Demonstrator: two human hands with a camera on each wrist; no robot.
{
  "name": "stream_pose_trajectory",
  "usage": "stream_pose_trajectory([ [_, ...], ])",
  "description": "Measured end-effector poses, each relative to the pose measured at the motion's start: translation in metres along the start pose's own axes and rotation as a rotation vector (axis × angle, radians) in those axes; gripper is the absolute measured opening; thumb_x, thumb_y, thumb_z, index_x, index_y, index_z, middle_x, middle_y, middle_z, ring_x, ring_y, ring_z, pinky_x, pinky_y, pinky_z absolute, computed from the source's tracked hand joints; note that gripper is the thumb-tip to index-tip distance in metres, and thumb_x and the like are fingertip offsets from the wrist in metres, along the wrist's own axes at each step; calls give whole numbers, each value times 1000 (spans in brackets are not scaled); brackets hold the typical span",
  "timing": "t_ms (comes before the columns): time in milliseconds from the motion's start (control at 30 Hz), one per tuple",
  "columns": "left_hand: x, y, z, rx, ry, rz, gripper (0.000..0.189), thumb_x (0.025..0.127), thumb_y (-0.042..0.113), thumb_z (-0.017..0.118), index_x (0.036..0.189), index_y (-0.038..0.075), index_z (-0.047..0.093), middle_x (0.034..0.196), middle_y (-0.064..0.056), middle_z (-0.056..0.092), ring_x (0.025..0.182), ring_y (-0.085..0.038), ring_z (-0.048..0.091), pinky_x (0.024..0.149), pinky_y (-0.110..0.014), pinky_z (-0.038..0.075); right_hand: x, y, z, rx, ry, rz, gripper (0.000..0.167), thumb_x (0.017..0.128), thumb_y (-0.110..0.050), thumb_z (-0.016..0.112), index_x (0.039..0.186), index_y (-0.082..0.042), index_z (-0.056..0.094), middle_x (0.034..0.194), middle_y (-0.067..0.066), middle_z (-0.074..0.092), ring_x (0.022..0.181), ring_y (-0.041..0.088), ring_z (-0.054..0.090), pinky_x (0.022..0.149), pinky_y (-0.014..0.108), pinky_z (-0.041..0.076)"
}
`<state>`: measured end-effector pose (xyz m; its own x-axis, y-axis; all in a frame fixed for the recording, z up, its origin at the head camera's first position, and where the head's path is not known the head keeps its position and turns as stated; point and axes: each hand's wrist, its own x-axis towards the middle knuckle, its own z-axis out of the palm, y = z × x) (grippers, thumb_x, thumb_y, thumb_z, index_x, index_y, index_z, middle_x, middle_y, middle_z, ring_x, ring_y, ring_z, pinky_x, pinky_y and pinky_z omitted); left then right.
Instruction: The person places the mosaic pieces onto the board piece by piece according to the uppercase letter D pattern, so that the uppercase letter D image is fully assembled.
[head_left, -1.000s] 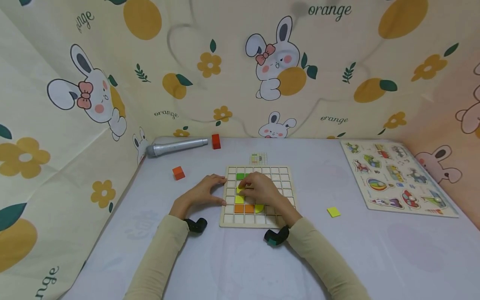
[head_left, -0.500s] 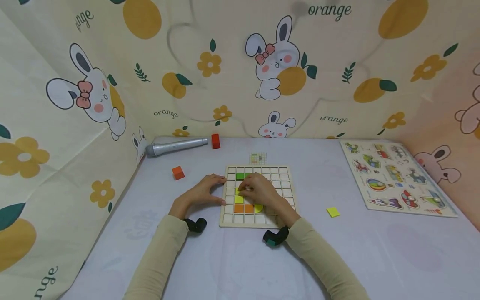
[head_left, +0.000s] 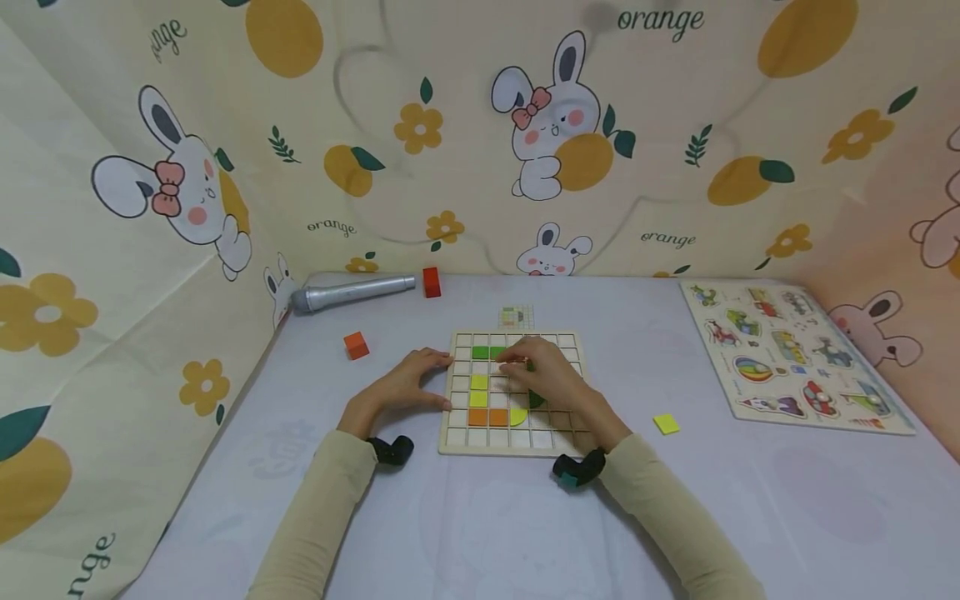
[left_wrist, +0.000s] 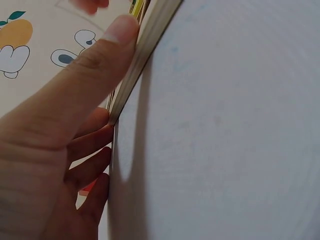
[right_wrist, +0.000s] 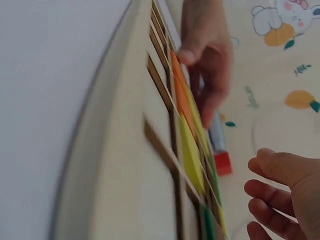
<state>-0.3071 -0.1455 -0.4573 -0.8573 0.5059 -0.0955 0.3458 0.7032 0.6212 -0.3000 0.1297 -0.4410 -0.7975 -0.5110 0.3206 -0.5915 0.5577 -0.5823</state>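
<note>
In the head view a wooden grid board (head_left: 487,452) lies on the table, with coloured tiles in several of its cells. Green tiles (head_left: 480,352) sit near its far edge, yellow square tiles (head_left: 478,390) below them, then orange tiles (head_left: 488,417) beside a rounded yellow tile (head_left: 518,417). Dark green pieces (head_left: 536,400) show partly from under my right hand (head_left: 551,371), which hovers over the board, its fingers loosely bent with nothing seen between them. My left hand (head_left: 405,383) rests its thumb (left_wrist: 122,32) and fingers against the board's left edge.
A small pattern card (head_left: 516,317) lies beyond the board. Left of it are an orange block (head_left: 357,346), a red block (head_left: 432,282) and a silver microphone (head_left: 356,294). To the right lie a yellow square tile (head_left: 666,424) and a picture puzzle board (head_left: 795,358).
My right hand has lifted off the yellow square tile and moved right, uncovering the yellow squares and some dark green pieces. The left hand has stayed at the board's edge.
</note>
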Motion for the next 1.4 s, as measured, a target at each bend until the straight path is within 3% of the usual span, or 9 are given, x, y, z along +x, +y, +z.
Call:
stream_pose_trajectory([
  [233, 0, 2, 1, 12, 2, -2, 83, 69, 45, 79, 139, 18, 44, 143, -1, 39, 134, -21, 28, 111, -44, 24, -36, 17, -43, -24, 34, 43, 18, 86, -15, 68, 102, -7, 70, 99, 2, 64, 92, 20, 58, 77, 40, 51],
  [533, 1, 0, 2, 21, 4, -2, 83, 69, 46, 79, 139, 18, 44, 143, -1, 39, 134, -22, 28, 111, -45, 24, -91, 42, -91, -137, 65, 126, 20, 84, -15, 70, 102, -6, 69, 100, 7, 62, 88, 22, 55, 73, 39, 50],
  [767, 1, 1, 1, 28, 3, -12, 84, 69, 46, 79, 139, 19, 44, 142, 0, 39, 132, -20, 29, 111, -44, 26, -126, 55, -119, -198, -27, 309, 44, 80, -35, 73, 111, -5, 64, 104, 14, 57, 92, 26, 52, 72, 36, 46],
  [933, 1, 1, 1, 30, -1, -7, 84, 69, 46, 79, 140, 17, 44, 143, -2, 39, 133, -22, 28, 111, -44, 24, -143, 57, -132, -236, -113, 408, 52, 73, -42, 77, 105, -3, 62, 89, 9, 54, 79, 21, 48, 64, 30, 41],
  [1133, 0, 1, 1, 35, 4, 0, 84, 69, 46, 79, 140, 17, 43, 143, -2, 39, 133, -22, 29, 110, -45, 26, -154, 59, -134, -217, -176, 430, 43, 72, -39, 78, 94, -7, 59, 73, -1, 52, 65, 12, 45, 55, 24, 38],
  [1400, -1, 3, 0, 31, 4, 5, 84, 69, 46, 79, 140, 17, 43, 143, -3, 39, 132, -23, 29, 110, -46, 26, -154, 58, -133, -175, -224, 432, 27, 76, -25, 76, 92, -10, 61, 72, -2, 54, 67, 13, 48, 56, 23, 40],
])
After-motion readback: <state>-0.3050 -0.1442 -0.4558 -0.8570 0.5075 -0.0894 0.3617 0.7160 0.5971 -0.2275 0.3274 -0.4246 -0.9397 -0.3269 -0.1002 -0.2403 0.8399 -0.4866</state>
